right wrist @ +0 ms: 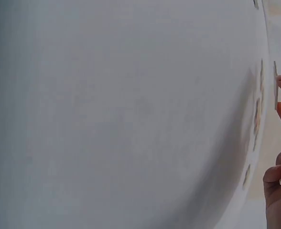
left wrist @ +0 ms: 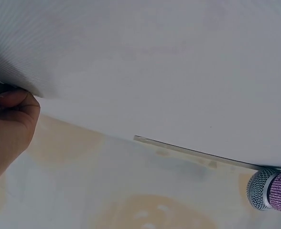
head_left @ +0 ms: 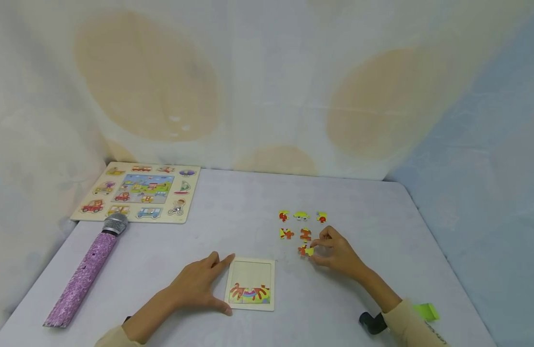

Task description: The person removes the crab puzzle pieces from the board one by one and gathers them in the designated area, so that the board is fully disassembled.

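Observation:
In the head view my left hand [head_left: 196, 284] lies along the left side of a small wooden puzzle tray [head_left: 251, 259]. Its index finger reaches the upper left corner and the thumb the lower left. Joined puzzle pieces [head_left: 250, 293] with a rainbow fill the tray's lower part. A red and yellow puzzle piece [head_left: 306, 250] is pinched by my right hand [head_left: 337, 255], right of the tray. The right wrist view shows that puzzle piece [right wrist: 275, 86] edge-on between thumb and finger, raised off the table. In the left wrist view the left hand [left wrist: 11, 124] is partly cut off.
Several loose puzzle pieces [head_left: 301, 216] lie in rows beyond the right hand. At the back left lies a larger vehicle puzzle board [head_left: 186, 197], with a purple-handled microphone [head_left: 85, 277] in front. A black object [head_left: 372, 323] and a green block [head_left: 428, 312] lie by the right sleeve.

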Motion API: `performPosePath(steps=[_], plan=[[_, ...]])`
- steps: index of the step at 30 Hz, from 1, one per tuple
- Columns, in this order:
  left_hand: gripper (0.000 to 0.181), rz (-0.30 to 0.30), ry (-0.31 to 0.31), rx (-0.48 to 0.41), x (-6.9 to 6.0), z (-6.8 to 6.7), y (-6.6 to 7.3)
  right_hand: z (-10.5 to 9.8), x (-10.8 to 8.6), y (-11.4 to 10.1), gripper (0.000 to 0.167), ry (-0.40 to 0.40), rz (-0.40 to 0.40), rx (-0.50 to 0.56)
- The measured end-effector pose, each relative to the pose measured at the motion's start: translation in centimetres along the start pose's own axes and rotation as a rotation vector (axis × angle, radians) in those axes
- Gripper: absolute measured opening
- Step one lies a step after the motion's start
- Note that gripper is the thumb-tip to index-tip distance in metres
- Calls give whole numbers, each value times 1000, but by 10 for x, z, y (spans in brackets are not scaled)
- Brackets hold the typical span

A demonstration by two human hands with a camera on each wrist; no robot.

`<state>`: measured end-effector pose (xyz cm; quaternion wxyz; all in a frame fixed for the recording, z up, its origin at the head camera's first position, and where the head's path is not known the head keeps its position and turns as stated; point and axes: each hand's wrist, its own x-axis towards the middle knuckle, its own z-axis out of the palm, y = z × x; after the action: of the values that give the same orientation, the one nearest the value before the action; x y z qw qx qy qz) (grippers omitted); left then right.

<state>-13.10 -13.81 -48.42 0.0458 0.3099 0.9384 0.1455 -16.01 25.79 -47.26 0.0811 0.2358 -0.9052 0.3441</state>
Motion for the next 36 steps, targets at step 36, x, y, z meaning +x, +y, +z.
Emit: performPosePath(steps=[36], plan=[[121,15,14,-1,-2,0,0,-17,8,9,30,-45,204,55]])
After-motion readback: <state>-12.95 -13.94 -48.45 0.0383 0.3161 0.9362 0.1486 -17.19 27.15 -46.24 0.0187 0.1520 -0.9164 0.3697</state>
